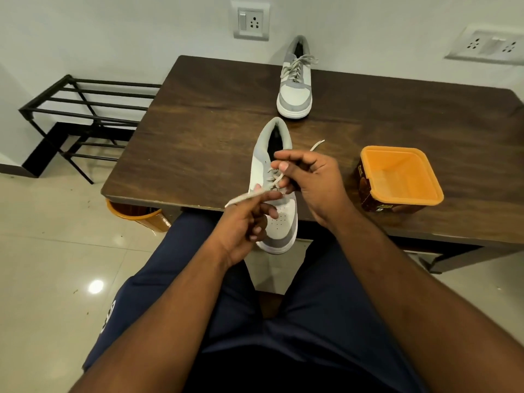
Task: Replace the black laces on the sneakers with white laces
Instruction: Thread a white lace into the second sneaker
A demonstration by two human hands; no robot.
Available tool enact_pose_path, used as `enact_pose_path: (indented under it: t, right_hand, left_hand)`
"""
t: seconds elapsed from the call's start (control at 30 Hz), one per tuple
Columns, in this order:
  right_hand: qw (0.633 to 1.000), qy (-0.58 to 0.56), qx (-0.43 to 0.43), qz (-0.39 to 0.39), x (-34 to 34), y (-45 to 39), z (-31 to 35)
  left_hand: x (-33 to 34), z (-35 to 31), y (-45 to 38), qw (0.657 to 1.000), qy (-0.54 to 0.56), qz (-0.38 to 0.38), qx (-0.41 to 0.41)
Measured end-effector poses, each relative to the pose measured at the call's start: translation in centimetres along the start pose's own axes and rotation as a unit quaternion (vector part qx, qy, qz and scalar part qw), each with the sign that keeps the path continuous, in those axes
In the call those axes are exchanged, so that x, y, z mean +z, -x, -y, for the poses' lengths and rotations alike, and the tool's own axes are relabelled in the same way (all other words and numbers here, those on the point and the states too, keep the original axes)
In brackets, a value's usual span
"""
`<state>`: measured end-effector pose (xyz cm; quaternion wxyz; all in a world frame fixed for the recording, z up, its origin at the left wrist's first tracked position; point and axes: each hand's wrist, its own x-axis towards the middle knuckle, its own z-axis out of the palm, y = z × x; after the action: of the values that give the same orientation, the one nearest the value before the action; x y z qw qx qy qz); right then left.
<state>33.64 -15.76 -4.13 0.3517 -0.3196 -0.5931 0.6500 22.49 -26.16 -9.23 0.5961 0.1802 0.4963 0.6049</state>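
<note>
While left hand (243, 222) pinches white lace (249, 195) | right hand (309, 180) fingers grip it over sneaker (283, 219)

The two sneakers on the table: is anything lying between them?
No. In the head view, only bare wooden table shows between the far sneaker and the near sneaker.

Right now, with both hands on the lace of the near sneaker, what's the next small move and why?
Probably pull the white lace that the left hand pinches out to the side to take up slack. On the near sneaker only the lower eyelets look laced, the upper ones look empty, and the right hand holds the lace at the crossings. The far sneaker already looks fully laced.
</note>
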Motion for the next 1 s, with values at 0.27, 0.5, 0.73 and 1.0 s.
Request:
enact_pose_path:
  t: [0.27,0.5,0.73,1.0]
  right_hand:
    - [0.993,0.101,0.037,-0.044,-2.0,-0.1,-2.9]
    - [0.789,0.608,0.086,-0.038,-3.4,2.0,-4.9]
    - [0.854,0.512,-0.067,-0.055,-1.6,0.7,-4.9]
    - [0.747,0.634,-0.2,-0.009,2.5,-2.7,-6.7]
  left_hand:
    - [-0.7,-1.2,-0.6,0.997,0.069,-0.013,0.012]
    - [-0.3,0.0,-2.3,0.991,0.108,-0.079,0.015]
    - [0.2,0.1,-3.4,0.986,0.057,-0.151,0.028]
    - [-1.4,0.5,-4.2,0.966,0.105,-0.234,0.028]
